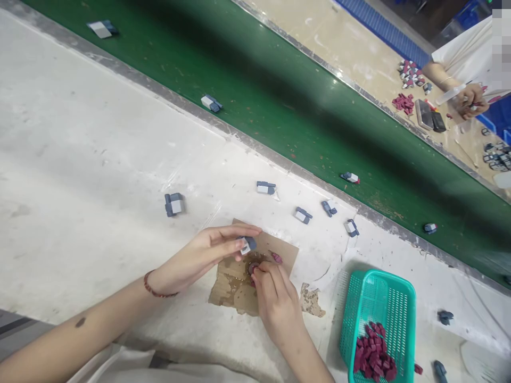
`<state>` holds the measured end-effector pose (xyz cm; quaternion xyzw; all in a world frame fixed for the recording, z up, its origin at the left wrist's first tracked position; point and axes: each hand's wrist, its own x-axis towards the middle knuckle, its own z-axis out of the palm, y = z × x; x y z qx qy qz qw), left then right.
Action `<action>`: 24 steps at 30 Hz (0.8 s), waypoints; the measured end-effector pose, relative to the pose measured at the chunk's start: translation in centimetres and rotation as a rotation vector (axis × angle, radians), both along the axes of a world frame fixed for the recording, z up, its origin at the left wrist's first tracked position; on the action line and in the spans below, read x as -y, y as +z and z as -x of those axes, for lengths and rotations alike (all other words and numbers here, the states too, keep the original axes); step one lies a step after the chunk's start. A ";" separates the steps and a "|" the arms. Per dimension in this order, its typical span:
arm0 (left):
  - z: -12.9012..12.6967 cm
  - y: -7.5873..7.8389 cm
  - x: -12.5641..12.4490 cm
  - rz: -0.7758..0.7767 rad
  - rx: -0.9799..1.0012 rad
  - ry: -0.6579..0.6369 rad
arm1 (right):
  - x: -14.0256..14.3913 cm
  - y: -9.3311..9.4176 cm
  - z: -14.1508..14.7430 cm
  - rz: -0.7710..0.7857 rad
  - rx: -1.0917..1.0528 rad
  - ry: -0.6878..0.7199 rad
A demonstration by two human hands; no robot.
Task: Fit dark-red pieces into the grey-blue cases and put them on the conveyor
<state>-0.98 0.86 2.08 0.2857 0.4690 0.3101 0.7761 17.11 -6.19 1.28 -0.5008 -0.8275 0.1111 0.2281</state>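
My left hand [217,246] is closed on a small blue-and-white plastic part [247,244], held between thumb and fingers over a piece of cardboard [279,242]. Beside it my right hand [277,298] pinches at a small round dish [253,267] on the wet-looking cardboard. Something dark red shows at its fingertips, mostly hidden by them. Another dark red piece [275,257] lies on the cardboard, just above the right hand's knuckles.
A green basket [375,274] of dark red pieces [374,354] stands at right. Several blue-and-white parts [174,204] lie on the white table [99,175]. A green conveyor belt [263,90] carries more. Across it, a co-worker's hand [471,101] holds something small.
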 end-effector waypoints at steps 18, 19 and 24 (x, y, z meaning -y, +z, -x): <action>-0.7 -1.6 1.0 -0.181 -0.112 -0.037 | 0.3 -0.3 0.0 0.151 -0.233 -0.108; -0.7 -1.6 1.1 -0.208 -0.117 -0.016 | 0.2 -0.3 -0.2 0.208 -0.330 -0.153; -1.1 -1.7 1.7 -0.237 -0.166 0.044 | -0.3 0.2 -1.3 0.479 -0.828 -0.455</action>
